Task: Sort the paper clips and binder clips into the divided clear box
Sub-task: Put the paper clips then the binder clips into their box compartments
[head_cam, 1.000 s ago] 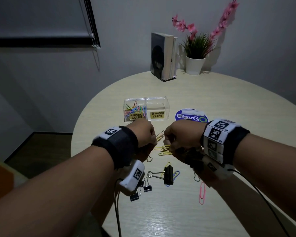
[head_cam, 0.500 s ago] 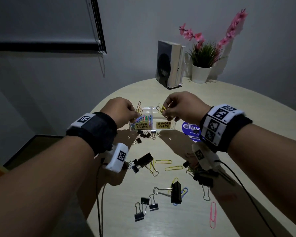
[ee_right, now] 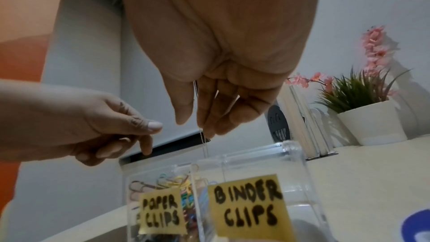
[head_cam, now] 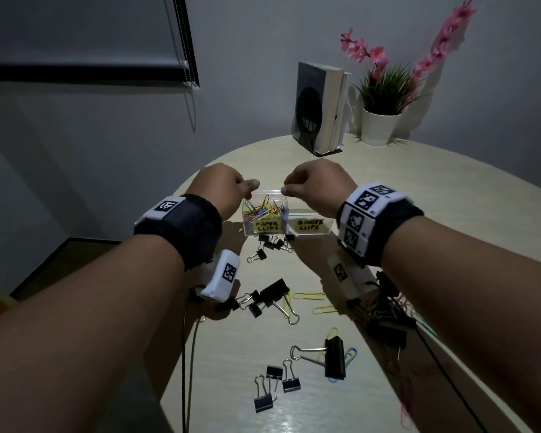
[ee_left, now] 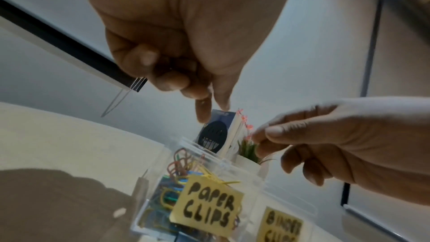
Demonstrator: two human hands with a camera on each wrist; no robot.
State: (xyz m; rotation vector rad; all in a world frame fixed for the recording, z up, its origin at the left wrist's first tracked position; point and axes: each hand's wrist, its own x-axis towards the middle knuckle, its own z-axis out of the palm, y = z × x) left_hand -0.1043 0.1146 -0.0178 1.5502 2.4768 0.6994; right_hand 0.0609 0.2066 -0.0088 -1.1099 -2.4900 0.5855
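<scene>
The clear divided box (head_cam: 306, 214) stands mid-table, with yellow labels "PAPER CLIPS" and "BINDER CLIPS". Coloured paper clips (head_cam: 263, 210) fill its left compartment (ee_left: 197, 146); the right compartment (ee_right: 291, 154) looks empty. My left hand (head_cam: 249, 190) hovers just above the left compartment, thumb and index pointing down, nothing in it (ee_left: 213, 111). Beside it, my right hand (head_cam: 286, 190) hangs over the divider with relaxed fingers and holds nothing (ee_right: 195, 126). Black binder clips (head_cam: 334, 357) and yellow paper clips (head_cam: 308, 296) lie loose on the table nearer me.
A book (head_cam: 319, 110) in a stand and a white pot with a pink-flowered plant (head_cam: 380, 126) sit at the table's far edge. Small binder clips (head_cam: 272, 243) lie right in front of the box. The round table's edge (head_cam: 181, 195) curves close to my left hand.
Both hands lifted paper clips from the pile, carried them up to the box and let them go into the left compartment. Their fingers now hold nothing.
</scene>
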